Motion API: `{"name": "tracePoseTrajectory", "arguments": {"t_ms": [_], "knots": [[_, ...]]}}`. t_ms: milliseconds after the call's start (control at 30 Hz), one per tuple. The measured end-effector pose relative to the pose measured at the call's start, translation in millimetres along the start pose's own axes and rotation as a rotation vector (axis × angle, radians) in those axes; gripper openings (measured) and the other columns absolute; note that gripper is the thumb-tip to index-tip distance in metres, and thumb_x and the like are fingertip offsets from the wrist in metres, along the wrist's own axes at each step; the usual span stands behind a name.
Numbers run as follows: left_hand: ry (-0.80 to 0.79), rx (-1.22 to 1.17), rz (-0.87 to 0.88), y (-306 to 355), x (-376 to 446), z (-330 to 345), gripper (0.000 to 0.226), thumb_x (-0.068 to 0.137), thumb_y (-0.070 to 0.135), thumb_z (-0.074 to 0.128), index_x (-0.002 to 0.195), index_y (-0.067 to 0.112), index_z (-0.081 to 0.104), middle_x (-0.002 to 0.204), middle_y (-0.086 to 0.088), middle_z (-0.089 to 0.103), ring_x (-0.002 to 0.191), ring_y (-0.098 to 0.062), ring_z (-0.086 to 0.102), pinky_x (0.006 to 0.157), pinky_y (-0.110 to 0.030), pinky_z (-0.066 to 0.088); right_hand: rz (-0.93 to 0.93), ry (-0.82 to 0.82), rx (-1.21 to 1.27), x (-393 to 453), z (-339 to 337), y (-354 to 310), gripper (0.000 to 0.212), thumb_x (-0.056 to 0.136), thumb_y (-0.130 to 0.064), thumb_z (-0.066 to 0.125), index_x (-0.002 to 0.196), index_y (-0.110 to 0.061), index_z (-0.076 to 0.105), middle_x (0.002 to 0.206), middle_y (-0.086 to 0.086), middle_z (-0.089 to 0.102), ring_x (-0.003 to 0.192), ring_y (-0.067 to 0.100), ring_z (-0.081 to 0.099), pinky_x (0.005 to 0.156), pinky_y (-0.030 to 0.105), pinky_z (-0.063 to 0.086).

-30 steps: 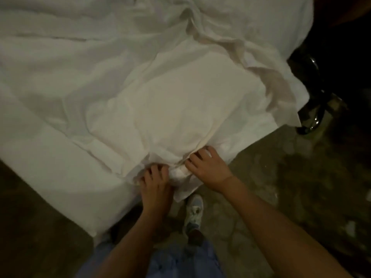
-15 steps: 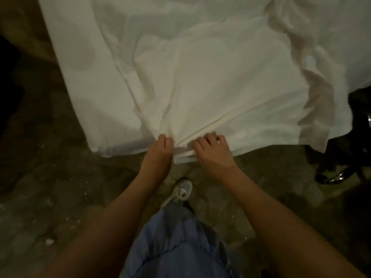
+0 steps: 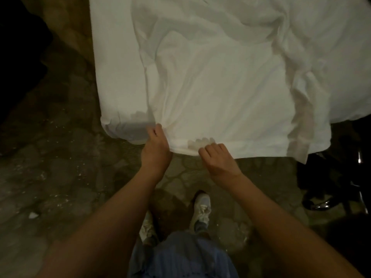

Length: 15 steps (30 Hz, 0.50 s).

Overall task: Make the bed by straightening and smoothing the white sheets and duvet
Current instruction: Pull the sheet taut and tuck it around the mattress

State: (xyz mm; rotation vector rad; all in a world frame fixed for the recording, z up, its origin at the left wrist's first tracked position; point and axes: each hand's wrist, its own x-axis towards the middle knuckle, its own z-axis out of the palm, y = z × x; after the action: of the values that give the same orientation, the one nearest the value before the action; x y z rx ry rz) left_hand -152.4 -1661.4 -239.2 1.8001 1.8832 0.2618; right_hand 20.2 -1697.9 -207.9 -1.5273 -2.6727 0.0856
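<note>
Gripping the near hem of a white duvet [image 3: 210, 93], two bare hands work at the foot of a bed, seen from above. The left hand [image 3: 156, 149] is closed, pinching the hem at the duvet's near-left corner. The right hand [image 3: 218, 159] sits just beside it to the right, fingers curled loosely at the edge; whether it has hold of cloth cannot be told. From both grips the duvet runs away to the far side, its long axis pointing straight ahead, so a pull toward the body would likely draw it taut. A smoother white sheet [image 3: 116, 77] shows along the left. The duvet cloth is soft, thin and deeply creased, bunching most at the far right. A dark stone-patterned floor [image 3: 60, 177] lies below.
</note>
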Motion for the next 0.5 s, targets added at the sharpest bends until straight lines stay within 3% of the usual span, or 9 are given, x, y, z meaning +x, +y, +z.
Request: {"name": "tracePoseTrajectory", "arguments": {"t_ms": [133, 267, 367, 433, 500], "knots": [[-0.024, -0.062, -0.21, 17, 10, 11, 0.042, 0.096, 0.012, 0.041, 0.134, -0.003, 0.03, 0.122, -0.02, 0.05, 0.103, -0.036, 0.057, 0.082, -0.042, 0.047, 0.005, 0.009, -0.025, -14, 2, 26, 0.032, 0.047, 0.01, 0.081, 0.074, 0.0, 0.065, 0.064, 0.013, 0.058, 0.053, 0.024, 0.053, 0.052, 0.026, 0.042], [-0.019, -0.023, -0.15, 23, 16, 22, 0.029, 0.096, 0.005, 0.037, 0.124, 0.001, 0.045, 0.123, -0.018, 0.051, 0.111, -0.03, 0.05, 0.09, -0.036, 0.043, 0.114, -0.016, -0.125, -22, 6, 47, 0.038, 0.043, 0.006, 0.081, 0.077, -0.001, 0.065, 0.075, 0.016, 0.062, 0.062, 0.028, 0.058, 0.057, 0.031, 0.046], [0.036, -0.083, -0.156, 29, 15, 28, 0.026, 0.097, 0.007, 0.037, 0.122, 0.003, 0.047, 0.121, -0.017, 0.052, 0.109, -0.029, 0.051, 0.087, -0.037, 0.042, 0.293, -0.155, -0.208, -29, 18, 63, 0.055, 0.048, -0.01, 0.084, 0.1, -0.004, 0.065, 0.107, 0.019, 0.064, 0.094, 0.033, 0.063, 0.08, 0.043, 0.05], [-0.006, -0.021, -0.129, 26, 15, 30, 0.026, 0.098, 0.011, 0.04, 0.121, 0.004, 0.047, 0.12, -0.016, 0.054, 0.109, -0.031, 0.053, 0.087, -0.039, 0.044, 0.396, -0.276, -0.232, -34, 24, 80, 0.061, 0.067, -0.012, 0.072, 0.124, -0.01, 0.05, 0.128, 0.016, 0.051, 0.116, 0.031, 0.048, 0.093, 0.043, 0.038], [-0.077, 0.112, -0.125, 21, 13, 30, 0.025, 0.093, 0.007, 0.046, 0.117, 0.002, 0.048, 0.116, -0.018, 0.055, 0.106, -0.033, 0.055, 0.085, -0.04, 0.045, 0.403, -0.347, -0.236, -41, 30, 101, 0.057, 0.079, -0.008, 0.058, 0.133, -0.013, 0.038, 0.132, 0.012, 0.044, 0.119, 0.029, 0.039, 0.091, 0.039, 0.031]]}}
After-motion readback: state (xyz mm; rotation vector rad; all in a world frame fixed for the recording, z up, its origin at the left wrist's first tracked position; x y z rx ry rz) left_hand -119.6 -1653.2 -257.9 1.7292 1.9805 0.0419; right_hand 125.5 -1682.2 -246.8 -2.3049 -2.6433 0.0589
